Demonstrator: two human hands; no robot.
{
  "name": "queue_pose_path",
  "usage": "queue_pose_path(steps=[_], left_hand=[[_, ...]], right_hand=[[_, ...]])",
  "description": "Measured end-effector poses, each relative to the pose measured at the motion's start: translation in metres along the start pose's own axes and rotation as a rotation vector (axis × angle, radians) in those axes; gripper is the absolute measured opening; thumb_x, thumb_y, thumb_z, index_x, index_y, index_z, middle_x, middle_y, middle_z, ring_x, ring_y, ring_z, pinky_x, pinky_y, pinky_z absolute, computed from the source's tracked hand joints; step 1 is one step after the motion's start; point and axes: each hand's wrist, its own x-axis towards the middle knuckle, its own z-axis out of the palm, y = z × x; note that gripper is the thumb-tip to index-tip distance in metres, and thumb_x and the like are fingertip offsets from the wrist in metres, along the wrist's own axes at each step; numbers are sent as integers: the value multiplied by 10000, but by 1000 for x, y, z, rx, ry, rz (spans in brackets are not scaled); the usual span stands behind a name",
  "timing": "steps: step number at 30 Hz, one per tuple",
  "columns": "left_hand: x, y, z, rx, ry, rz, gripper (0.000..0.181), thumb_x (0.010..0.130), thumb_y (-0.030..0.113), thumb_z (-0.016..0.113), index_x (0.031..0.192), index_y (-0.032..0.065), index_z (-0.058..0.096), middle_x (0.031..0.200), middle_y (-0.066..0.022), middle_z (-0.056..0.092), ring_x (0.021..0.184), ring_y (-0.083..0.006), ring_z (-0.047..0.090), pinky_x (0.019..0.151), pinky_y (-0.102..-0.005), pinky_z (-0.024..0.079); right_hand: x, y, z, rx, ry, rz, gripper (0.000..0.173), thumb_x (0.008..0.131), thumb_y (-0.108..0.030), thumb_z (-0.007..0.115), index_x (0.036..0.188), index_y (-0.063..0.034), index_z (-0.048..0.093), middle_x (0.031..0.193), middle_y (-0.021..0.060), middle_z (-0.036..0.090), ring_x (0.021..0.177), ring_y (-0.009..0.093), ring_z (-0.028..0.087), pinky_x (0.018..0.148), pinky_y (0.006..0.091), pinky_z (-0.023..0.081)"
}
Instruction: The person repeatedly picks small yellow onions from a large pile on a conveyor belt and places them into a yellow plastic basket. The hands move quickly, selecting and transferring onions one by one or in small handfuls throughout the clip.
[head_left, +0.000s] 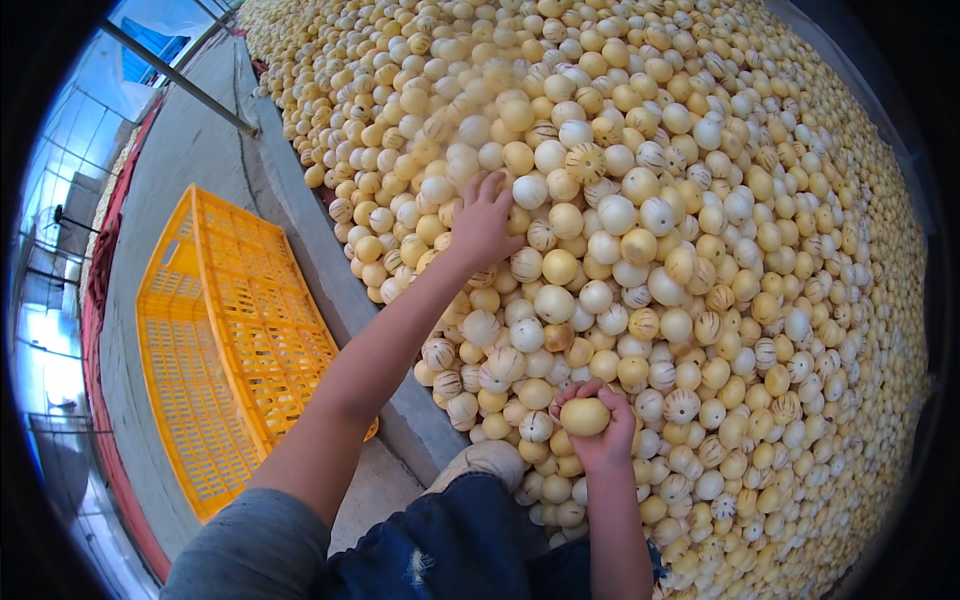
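A large heap of pepino melons spreads before me, round fruit in cream and yellow, many with dark purple stripes. My left hand reaches onto the heap with its fingers apart, touching the fruit under it; whether it presses on one of them is partly hidden. Nearer my body, my right hand is closed around a plain yellow pepino melon, held up just above the heap. Next to the left fingertips lies a pale, nearly white melon.
On the left, a yellow slatted plastic crate stands on the concrete floor beside a low concrete kerb that edges the heap. A metal pole slants down to the kerb. Red cloth runs along the far left.
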Motion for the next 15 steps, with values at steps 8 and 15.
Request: queue_pose_path(steps=[8, 15], left_hand=[[-5, -2, -26, -365, -171, 68, 678, 640, 376, 742, 1169, -7, 557, 1338, -153, 435, 1255, -339, 392, 1027, -423, 398], [-58, 65, -64, -2476, -580, -380, 693, 818, 590, 547, 1170, -7, 552, 1441, -248, 353, 1363, -383, 331, 1033, -649, 350]], right_hand=[[-10, -4, -22, -127, 75, 49, 165, 781, -45, 470, 931, -18, 536, 800, 105, 569, 755, 228, 580, 749, 392, 534], [-7, -2, -16, -193, 100, 24, 227, 860, -117, 490, 1061, -24, 538, 836, 103, 591, 750, 221, 593, 691, 352, 527]])
